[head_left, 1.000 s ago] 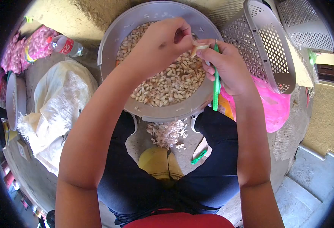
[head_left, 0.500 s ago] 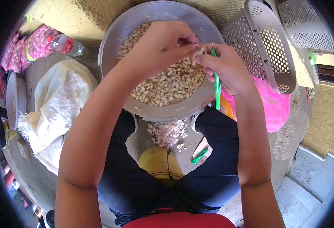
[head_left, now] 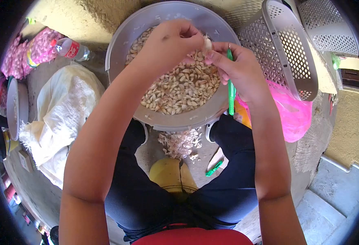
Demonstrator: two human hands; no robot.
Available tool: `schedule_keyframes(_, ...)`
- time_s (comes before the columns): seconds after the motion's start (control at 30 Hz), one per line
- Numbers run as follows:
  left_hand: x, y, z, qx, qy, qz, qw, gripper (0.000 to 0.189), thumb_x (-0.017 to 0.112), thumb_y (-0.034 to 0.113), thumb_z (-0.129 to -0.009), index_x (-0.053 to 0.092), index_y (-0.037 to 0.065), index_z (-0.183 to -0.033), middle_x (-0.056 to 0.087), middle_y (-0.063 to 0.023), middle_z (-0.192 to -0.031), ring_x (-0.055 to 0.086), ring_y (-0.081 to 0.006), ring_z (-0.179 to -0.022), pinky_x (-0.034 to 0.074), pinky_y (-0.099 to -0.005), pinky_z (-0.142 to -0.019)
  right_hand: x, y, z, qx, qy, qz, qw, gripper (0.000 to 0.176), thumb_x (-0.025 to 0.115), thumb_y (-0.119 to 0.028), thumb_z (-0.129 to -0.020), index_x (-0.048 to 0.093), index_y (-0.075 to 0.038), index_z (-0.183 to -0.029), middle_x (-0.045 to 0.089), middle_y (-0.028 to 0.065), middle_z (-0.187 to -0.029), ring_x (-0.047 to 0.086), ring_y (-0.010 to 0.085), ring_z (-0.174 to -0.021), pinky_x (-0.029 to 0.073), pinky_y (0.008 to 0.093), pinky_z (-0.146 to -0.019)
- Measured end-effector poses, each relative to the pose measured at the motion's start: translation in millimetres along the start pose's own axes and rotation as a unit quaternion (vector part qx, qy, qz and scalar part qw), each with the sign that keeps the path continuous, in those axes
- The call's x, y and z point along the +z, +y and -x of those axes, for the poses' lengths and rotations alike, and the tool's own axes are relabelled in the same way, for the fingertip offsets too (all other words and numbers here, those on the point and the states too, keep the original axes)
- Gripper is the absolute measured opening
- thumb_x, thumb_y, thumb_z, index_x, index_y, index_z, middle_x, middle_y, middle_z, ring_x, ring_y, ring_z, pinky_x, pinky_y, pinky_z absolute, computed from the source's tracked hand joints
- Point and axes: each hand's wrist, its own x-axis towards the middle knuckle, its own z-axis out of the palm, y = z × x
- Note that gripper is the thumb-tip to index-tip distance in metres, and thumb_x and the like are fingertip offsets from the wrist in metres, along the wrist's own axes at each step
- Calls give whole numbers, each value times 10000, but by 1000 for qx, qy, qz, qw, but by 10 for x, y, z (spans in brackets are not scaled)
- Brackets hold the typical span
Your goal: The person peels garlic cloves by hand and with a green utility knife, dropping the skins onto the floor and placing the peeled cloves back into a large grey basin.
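Over a wide grey basin (head_left: 118,24), my two hands meet near its right side. My right hand (head_left: 238,65) is closed around a green utility knife (head_left: 231,98), its handle hanging down toward me, while thumb and forefinger pinch a pale garlic clove (head_left: 208,44). Bent fingers of my left hand (head_left: 177,43) press together at the clove's left side; their tips are partly hidden. Many peeled garlic cloves (head_left: 179,94) fill the basin's bottom beneath both hands.
Garlic skins (head_left: 181,143) lie between my feet, near a yellow container (head_left: 169,173) and another green cutter (head_left: 214,168). On the right are a perforated grey crate (head_left: 265,53) and a pink bag (head_left: 289,110). A white sack (head_left: 69,98) and a cola bottle (head_left: 71,49) stand left.
My left hand has shifted slightly left and its fingers have turned. The clove now points upward between the hands, and the knife hangs slightly higher in my right hand.
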Motion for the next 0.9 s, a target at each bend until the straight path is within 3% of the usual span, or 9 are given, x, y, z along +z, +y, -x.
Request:
schedule_keyframes(0.07,-11,-34,-21,-29,-21,51,998,221,560,183,-801,566,17,-947,564,-47,-842,556,-89,-712,472,-214,-638,1,21,1,3,6,-7,1000,277,633,-195,-759,581,9,-939,552,4,-632,425,45,-457,343,197,-404)
schedule_keyframes(0.17,-14,53,33,1,-62,70,996,270,581,216,-796,562,12,-971,564,-39,-803,551,-78,-703,462,-208,-633,-48,53,-21,22,-7,-31,999,302,643,-214,-756,579,14,-943,535,-6,-617,426,45,-459,342,195,-409)
schedule_keyframes(0.27,-42,45,24,-1,-84,13,996,294,604,239,-788,571,4,-962,570,-32,-769,551,-81,-696,454,-210,-641,-65,53,-30,23,-6,3,1000,297,655,-224,-751,579,8,-920,514,-19,-602,419,43,-459,331,193,-408)
schedule_keyframes(0.37,-75,23,17,-5,-88,39,995,298,623,257,-777,581,8,-935,575,-21,-746,550,-81,-686,450,-213,-637,-50,27,-7,36,-5,-33,999,285,661,-229,-747,574,0,-893,499,-26,-590,408,43,-460,316,192,-409)
schedule_keyframes(0.57,-145,-15,7,-14,-99,11,995,258,620,250,-780,588,19,-892,580,-30,-760,558,-88,-708,463,-220,-653,-54,18,-7,32,2,-57,998,274,656,-218,-753,566,-1,-894,481,-29,-580,398,43,-469,310,187,-421)
schedule_keyframes(0.9,-216,11,31,-43,-152,166,973,106,555,180,-816,562,76,-839,566,-10,-792,556,-99,-755,495,-290,-696,-59,-58,39,-15,-31,-56,998,287,649,-178,-760,579,14,-961,466,-36,-568,385,35,-472,294,183,-426)
